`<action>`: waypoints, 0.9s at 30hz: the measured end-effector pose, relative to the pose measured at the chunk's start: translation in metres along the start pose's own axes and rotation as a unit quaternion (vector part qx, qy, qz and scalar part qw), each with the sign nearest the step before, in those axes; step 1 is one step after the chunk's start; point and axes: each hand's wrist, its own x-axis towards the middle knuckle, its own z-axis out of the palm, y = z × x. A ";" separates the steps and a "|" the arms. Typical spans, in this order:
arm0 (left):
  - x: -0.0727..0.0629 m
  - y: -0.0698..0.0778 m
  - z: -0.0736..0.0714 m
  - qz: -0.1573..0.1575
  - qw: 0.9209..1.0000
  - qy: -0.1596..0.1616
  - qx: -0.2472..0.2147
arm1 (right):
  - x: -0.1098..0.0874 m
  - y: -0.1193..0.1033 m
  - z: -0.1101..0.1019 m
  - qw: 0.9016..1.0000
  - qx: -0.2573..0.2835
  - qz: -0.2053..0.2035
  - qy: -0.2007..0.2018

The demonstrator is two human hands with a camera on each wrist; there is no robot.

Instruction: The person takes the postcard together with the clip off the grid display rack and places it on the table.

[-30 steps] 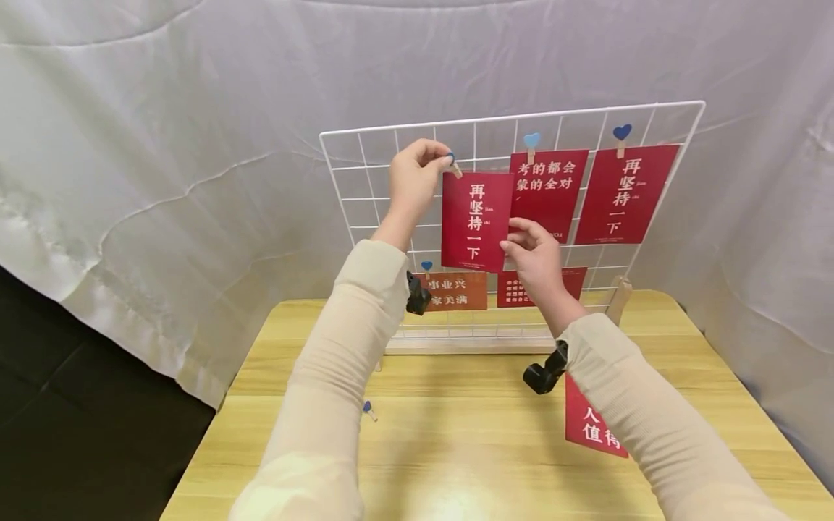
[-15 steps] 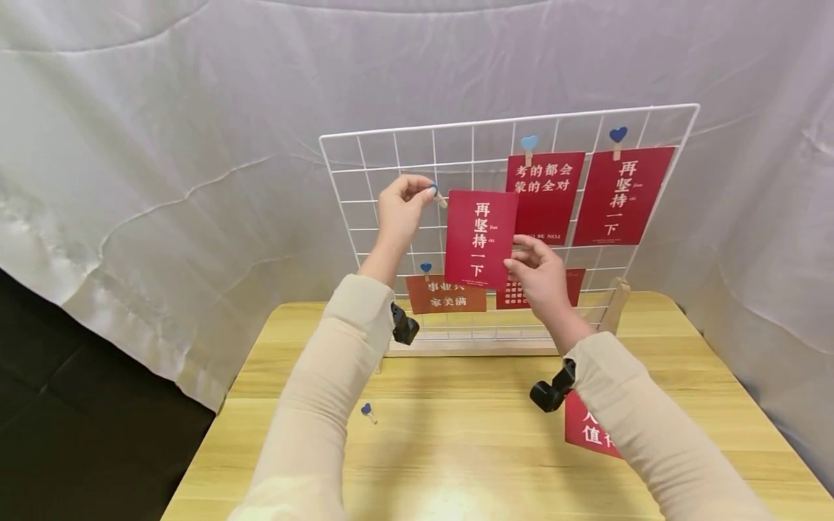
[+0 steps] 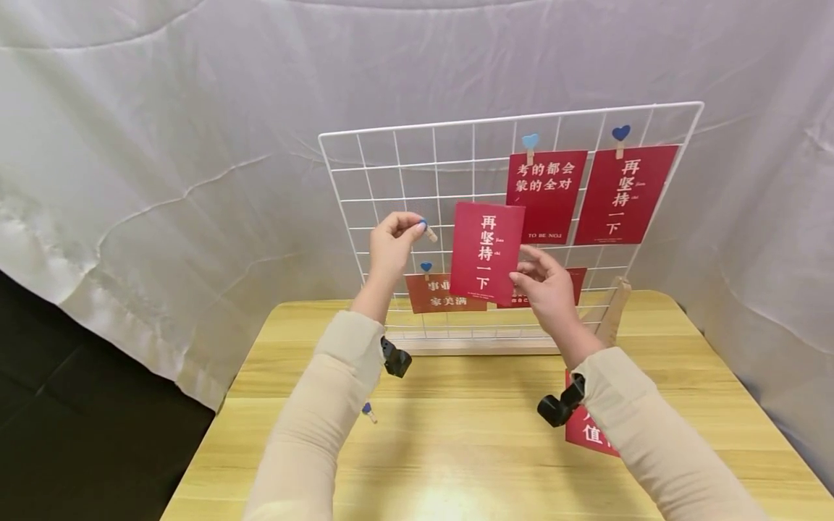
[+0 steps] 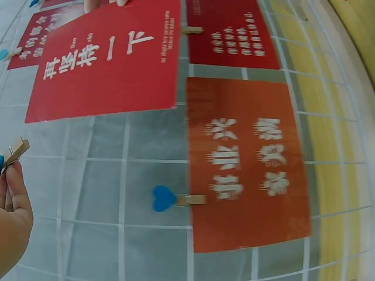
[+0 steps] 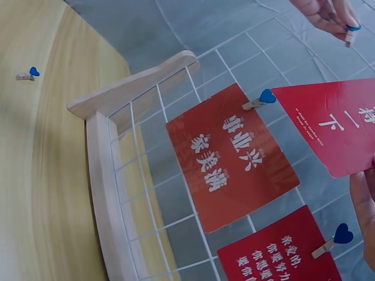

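My left hand (image 3: 391, 250) pinches a small wooden clothespin (image 3: 430, 233) by its blue heart, its wooden tip pointing right. To the right of it, my right hand (image 3: 550, 293) holds a red card (image 3: 468, 250) with white characters by its lower right edge, thumb in front. The card is in front of a white wire grid (image 3: 473, 121), overlapping cards behind it in the head view. A gap separates the clothespin from the card's left edge. In the left wrist view the clothespin (image 4: 17, 150) is at the left edge, below the held card (image 4: 117, 64).
Two red cards (image 3: 550, 206) hang at the grid's upper right under heart clothespins. Lower hang an orange card (image 5: 234, 158) and another red card (image 5: 281, 252). On the wooden table (image 3: 469, 420) lie a blue-heart clothespin (image 3: 370, 412) and a red card (image 3: 589, 433), partly behind the right sleeve.
Both hands have come down from the grid's upper part. The clothespin, earlier at the card's top left corner, has moved down and left; the card has moved down and slightly right.
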 end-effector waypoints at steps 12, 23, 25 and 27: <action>-0.023 -0.026 -0.013 -0.042 0.999 -0.008 0.004 | -0.015 0.020 -0.011 0.999 0.033 0.019 -0.002; -0.044 -0.050 -0.026 -0.071 0.997 0.000 0.018 | -0.034 0.043 -0.024 0.998 0.048 0.042 -0.004; -0.047 -0.055 -0.031 -0.071 0.997 0.001 0.018 | -0.037 0.048 -0.026 0.998 0.046 0.044 -0.003; -0.051 -0.059 -0.035 -0.075 0.997 0.002 0.014 | -0.039 0.052 -0.027 0.998 0.047 0.049 0.000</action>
